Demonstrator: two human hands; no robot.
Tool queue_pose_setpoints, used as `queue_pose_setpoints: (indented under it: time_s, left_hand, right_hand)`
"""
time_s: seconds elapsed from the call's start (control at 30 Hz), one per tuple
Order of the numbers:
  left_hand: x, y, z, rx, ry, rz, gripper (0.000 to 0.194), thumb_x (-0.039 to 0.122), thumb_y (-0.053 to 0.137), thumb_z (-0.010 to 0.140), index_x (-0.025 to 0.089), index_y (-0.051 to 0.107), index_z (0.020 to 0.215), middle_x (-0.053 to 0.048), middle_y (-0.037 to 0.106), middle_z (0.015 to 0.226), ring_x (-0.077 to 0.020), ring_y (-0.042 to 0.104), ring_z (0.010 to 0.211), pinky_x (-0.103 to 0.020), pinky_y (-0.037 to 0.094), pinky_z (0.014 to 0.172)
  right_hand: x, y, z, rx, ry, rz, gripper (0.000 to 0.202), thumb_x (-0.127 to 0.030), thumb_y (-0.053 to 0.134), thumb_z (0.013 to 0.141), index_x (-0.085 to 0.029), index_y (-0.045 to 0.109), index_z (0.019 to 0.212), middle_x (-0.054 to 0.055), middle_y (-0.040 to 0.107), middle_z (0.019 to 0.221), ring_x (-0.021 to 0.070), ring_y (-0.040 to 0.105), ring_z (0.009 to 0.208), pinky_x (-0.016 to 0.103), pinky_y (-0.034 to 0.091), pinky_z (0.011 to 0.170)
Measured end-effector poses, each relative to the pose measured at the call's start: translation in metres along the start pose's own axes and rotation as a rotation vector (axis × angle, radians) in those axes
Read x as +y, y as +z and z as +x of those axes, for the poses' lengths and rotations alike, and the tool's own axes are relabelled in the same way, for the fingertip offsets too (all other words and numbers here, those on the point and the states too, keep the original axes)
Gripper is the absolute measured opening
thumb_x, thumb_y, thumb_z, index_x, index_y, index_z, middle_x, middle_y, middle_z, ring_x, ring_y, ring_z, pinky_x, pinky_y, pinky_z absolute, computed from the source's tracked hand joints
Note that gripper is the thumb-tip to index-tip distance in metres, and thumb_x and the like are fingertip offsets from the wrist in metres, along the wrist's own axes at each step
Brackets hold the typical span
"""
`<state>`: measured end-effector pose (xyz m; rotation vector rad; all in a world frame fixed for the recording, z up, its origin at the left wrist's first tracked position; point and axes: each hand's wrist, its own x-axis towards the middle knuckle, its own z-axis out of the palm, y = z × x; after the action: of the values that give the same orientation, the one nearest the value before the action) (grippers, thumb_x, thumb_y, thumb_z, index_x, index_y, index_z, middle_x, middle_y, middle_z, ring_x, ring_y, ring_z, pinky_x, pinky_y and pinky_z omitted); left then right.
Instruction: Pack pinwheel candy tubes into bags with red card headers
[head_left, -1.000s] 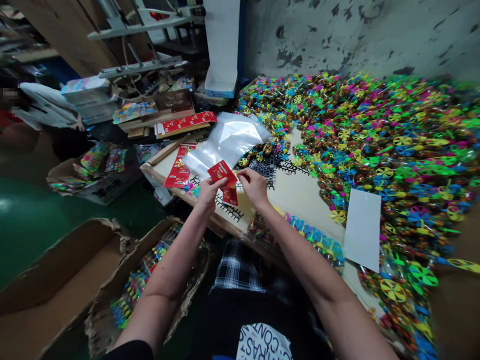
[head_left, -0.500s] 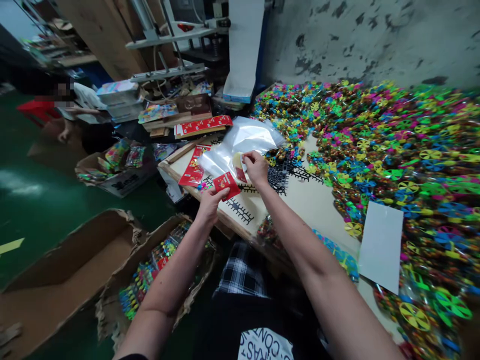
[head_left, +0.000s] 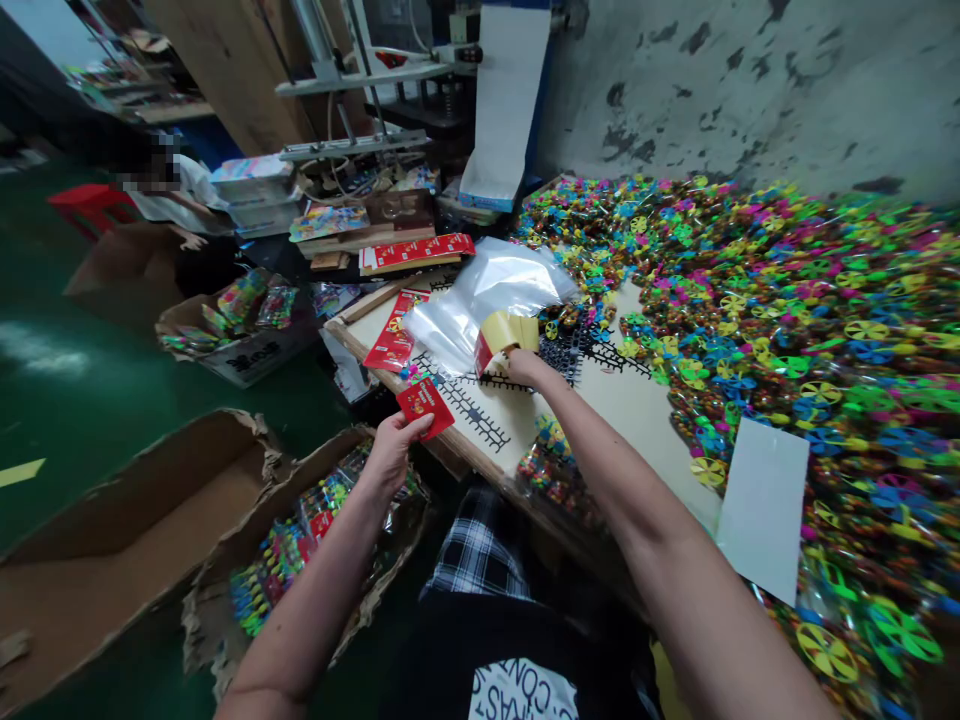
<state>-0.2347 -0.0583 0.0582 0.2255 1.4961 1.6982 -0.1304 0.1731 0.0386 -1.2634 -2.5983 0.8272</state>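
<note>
With left hand (head_left: 394, 445), pinches a red printed card (head_left: 426, 408) by its near left part between thumb and fingers, out over the near left edge of the tabletop (head_left: 637, 405). With right hand (head_left: 517, 366), reaches across to a bent, yellow-backed red card (head_left: 514, 328) on the far side of the tabletop; cannot tell whether gripping or only touching, fingertips being partly hidden. Just beyond that bent card, glossy clear plastic sheets (head_left: 495, 275). Left of these, a strip of red cards (head_left: 390, 345). Between both hands, black branching lattices (head_left: 469, 405). Farther off, a stack of red printed cards (head_left: 416, 255). Across the whole right side, a heap of pinwheel toys (head_left: 817, 390) in yellow, green, blue and pink, with a white panel (head_left: 765, 510) on its near part. At near left, below the tabletop, a torn-edged cardboard box (head_left: 199, 625) full of colourful packets; left of it, another cardboard box (head_left: 127, 600). Farther left, a white carton (head_left: 251, 360) of bagged goods. At far left, a co-worker (head_left: 199, 190) near a red stool (head_left: 90, 203).
</note>
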Motion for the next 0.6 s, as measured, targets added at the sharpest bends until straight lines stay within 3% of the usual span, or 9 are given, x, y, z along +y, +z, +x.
queue_pose_setpoints:
  time_s: [0.17,0.27,0.37,0.53,0.6]
  left_hand:
    - [-0.011,-0.002,-0.003,-0.019,-0.052,0.008,0.044,0.035,0.088,0.033,0.013,0.072,0.067,-0.005,0.072,0.067,-0.0172,0.065,0.062,-0.028,0.048,0.066]
    - [-0.012,0.006,-0.006,-0.055,-0.053,-0.007,0.044,0.036,0.088,0.034,0.013,0.072,0.068,-0.006,0.072,0.068,-0.0172,0.065,0.063,-0.028,0.049,0.068]
    - [-0.012,0.019,-0.009,-0.081,-0.056,-0.028,0.042,0.035,0.088,0.035,0.012,0.072,0.066,-0.006,0.072,0.067,-0.0171,0.065,0.062,-0.028,0.049,0.069]
    - [-0.01,0.046,-0.019,-0.12,-0.049,-0.095,0.04,0.034,0.087,0.038,0.013,0.072,0.068,-0.005,0.072,0.069,-0.017,0.065,0.065,-0.03,0.05,0.074]
    - [-0.01,0.058,-0.024,-0.134,-0.016,-0.138,0.04,0.034,0.087,0.039,0.014,0.071,0.07,-0.004,0.073,0.071,-0.0164,0.065,0.066,-0.03,0.05,0.076]
  right_hand:
    - [0.004,-0.018,-0.024,-0.024,-0.012,-0.133,0.053,-0.003,0.063,0.063,-0.019,0.063,0.114,0.015,0.069,0.098,0.0271,0.063,0.083,0.033,0.044,0.071]
    - [-0.001,-0.043,-0.029,0.002,-0.066,-0.235,0.06,-0.002,0.056,0.067,-0.023,0.059,0.122,0.013,0.067,0.092,0.0265,0.061,0.079,0.035,0.043,0.07]
    - [-0.012,-0.072,-0.027,0.033,-0.217,-0.262,0.051,-0.002,0.055,0.067,-0.024,0.066,0.112,0.01,0.064,0.088,0.0224,0.059,0.079,0.033,0.043,0.074]
    - [-0.038,-0.102,-0.052,0.337,-0.304,0.023,0.025,-0.012,0.054,0.078,-0.017,0.068,0.098,0.009,0.059,0.1,0.0196,0.057,0.088,0.035,0.042,0.084]
    - [-0.043,-0.098,-0.078,0.295,-0.271,0.221,0.016,-0.024,0.055,0.082,-0.017,0.066,0.091,0.007,0.061,0.09,0.0174,0.057,0.082,0.034,0.044,0.079]
